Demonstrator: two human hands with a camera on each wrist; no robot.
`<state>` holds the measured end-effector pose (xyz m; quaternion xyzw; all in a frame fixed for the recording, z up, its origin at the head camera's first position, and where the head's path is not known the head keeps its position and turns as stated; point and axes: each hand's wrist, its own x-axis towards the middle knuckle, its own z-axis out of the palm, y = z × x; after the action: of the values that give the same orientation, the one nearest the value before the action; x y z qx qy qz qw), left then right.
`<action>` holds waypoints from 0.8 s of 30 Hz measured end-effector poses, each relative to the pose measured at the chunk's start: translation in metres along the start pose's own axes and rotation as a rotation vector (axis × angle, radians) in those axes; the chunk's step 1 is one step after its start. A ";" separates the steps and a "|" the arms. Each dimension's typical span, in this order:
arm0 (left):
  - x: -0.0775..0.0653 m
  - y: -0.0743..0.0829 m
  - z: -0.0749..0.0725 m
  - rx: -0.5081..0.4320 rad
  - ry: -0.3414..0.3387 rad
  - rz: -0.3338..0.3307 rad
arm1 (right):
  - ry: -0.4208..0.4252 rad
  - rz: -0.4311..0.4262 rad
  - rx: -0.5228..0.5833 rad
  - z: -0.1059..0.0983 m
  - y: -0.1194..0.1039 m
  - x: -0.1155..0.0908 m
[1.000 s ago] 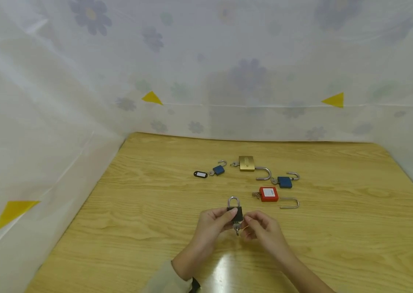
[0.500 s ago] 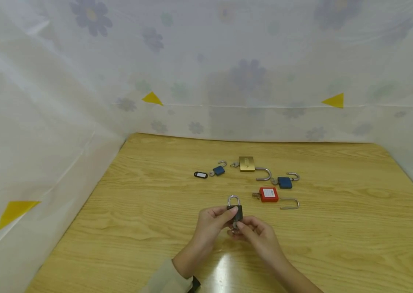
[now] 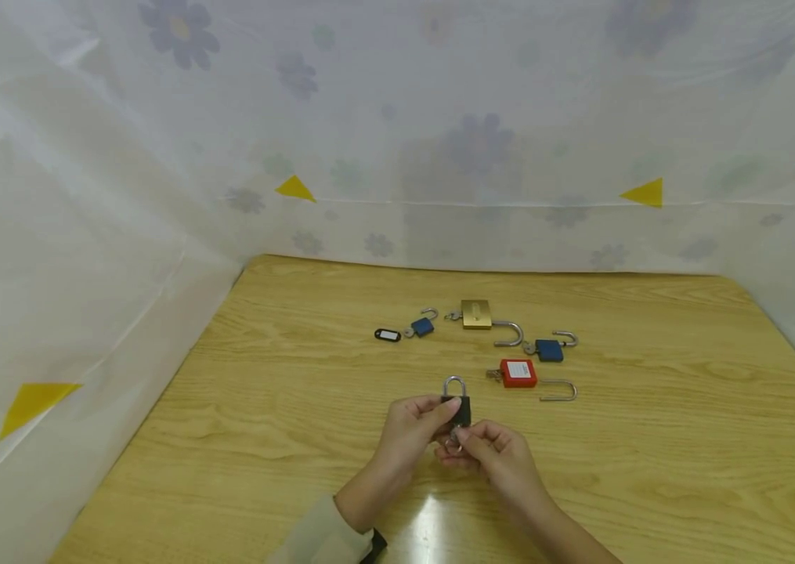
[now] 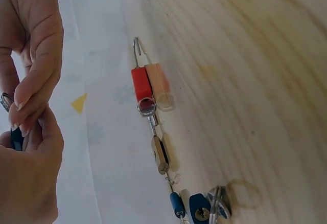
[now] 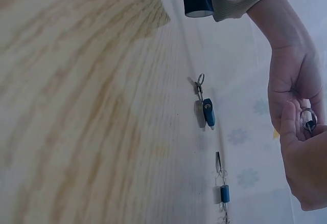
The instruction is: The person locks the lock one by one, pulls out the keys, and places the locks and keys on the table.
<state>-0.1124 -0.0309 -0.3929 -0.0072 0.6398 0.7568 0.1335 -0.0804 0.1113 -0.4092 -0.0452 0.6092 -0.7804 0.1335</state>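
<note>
The left hand [image 3: 407, 431] holds a black padlock [image 3: 464, 413] above the near part of the wood-patterned table [image 3: 263, 407], its fingers clamped on the dark body, thumb across the front, with the silver shackle [image 3: 454, 385] pointing away from the person. The right hand [image 3: 499, 454] meets it from the other side, thumb and fingers pinching the key [image 3: 456, 435] at the padlock's lower end, where a metal ring [image 3: 453, 450] hangs; the fingers hide how far the key sits in the lock. Beyond the hands, a red padlock [image 3: 518, 374] with a white label lies with its shackle out to the right and keys at its left. Farther back lie a brass padlock [image 3: 476, 314], shackle swung open, a blue padlock [image 3: 549, 350] to its right and another blue padlock [image 3: 422, 327] to its left, both with open shackles and keys. A black tag [image 3: 388, 335] with a white insert lies just left of that last one. A pale flowered sheet [image 3: 362, 117] with yellow triangles [image 3: 296, 189] rises behind the table
</note>
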 end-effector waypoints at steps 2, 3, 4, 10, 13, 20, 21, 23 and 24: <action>0.000 0.000 0.000 -0.007 0.005 -0.006 | -0.010 -0.006 0.003 -0.001 0.002 0.001; 0.000 0.000 0.000 -0.011 0.007 -0.010 | -0.016 -0.014 0.005 -0.001 0.003 0.001; 0.000 0.000 0.000 -0.013 0.009 -0.013 | -0.026 -0.032 0.008 -0.003 0.005 0.002; 0.000 0.001 0.000 -0.031 0.008 -0.024 | -0.053 -0.121 0.040 -0.004 0.011 0.002; 0.000 0.002 -0.001 -0.043 0.012 -0.030 | -0.075 -0.149 0.054 -0.002 0.010 0.000; 0.000 0.005 -0.002 -0.044 0.028 -0.040 | -0.058 -0.125 0.046 0.000 0.008 -0.001; 0.001 0.005 -0.002 -0.046 0.032 -0.038 | -0.056 -0.122 0.043 0.000 0.008 -0.001; 0.002 0.005 -0.003 -0.051 0.048 -0.033 | -0.041 -0.104 0.031 0.000 0.008 -0.001; 0.003 0.005 -0.003 -0.061 0.058 -0.027 | -0.039 -0.101 0.019 0.000 0.008 0.000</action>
<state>-0.1164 -0.0342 -0.3893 -0.0416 0.6199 0.7736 0.1248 -0.0788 0.1095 -0.4169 -0.0899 0.5959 -0.7909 0.1062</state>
